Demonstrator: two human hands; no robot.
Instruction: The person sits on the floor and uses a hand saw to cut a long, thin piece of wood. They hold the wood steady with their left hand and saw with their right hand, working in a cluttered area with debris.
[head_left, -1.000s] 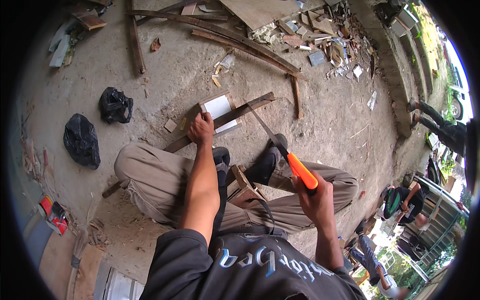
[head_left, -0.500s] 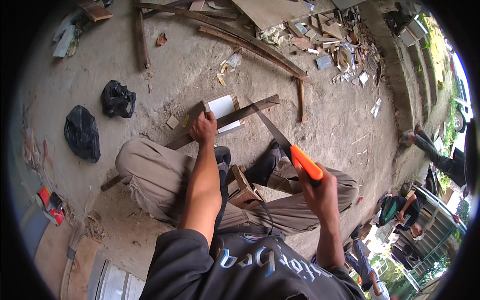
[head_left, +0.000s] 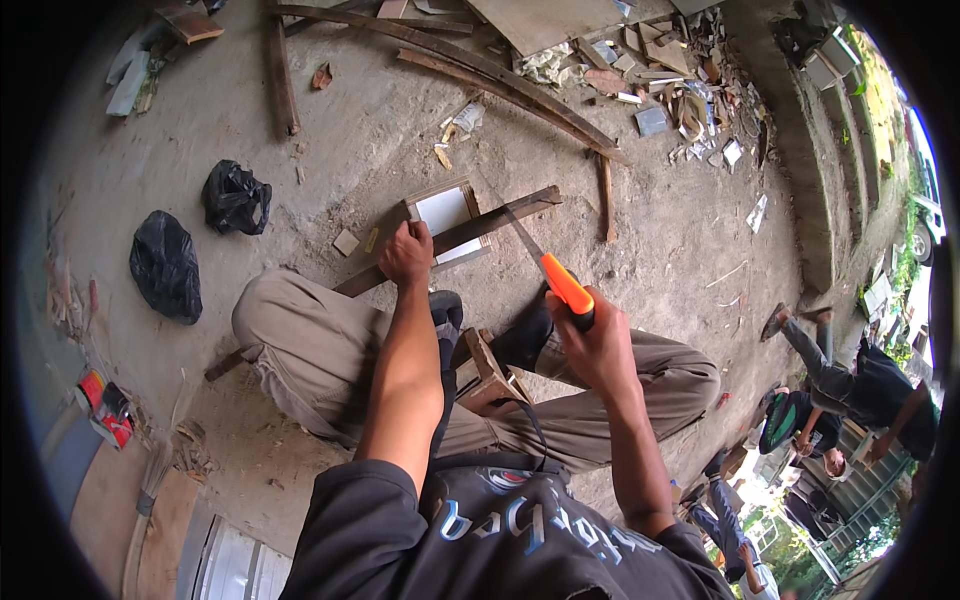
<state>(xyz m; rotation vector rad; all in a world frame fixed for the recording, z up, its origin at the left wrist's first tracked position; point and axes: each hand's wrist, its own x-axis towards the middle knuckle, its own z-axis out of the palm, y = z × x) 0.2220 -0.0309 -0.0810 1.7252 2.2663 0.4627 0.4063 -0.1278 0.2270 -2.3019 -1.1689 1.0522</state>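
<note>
A long dark wooden strip [head_left: 490, 222] lies slanted across a small wooden box with a white panel [head_left: 443, 212]. My left hand [head_left: 406, 252] is closed around the strip beside the box, pressing it down. In my right hand [head_left: 598, 340] is a handsaw [head_left: 568, 286], gripped by its orange and black handle. Its thin blade crosses the strip near the far right end, pointing away from me. The strip's near left end shows past my left knee. A wooden stool [head_left: 487, 375] is partly visible between my legs.
Two black plastic bags [head_left: 166, 266] lie at the left. Long wooden strips [head_left: 470, 72] stretch across the floor ahead, with a heap of scraps [head_left: 690, 110] at the far right. Concrete steps [head_left: 815, 170] rise at the right, and several people [head_left: 850, 390] are nearby.
My right hand has moved forward and left, pushing the saw farther across the strip. My left hand has stayed in place. A person at the right has stepped closer.
</note>
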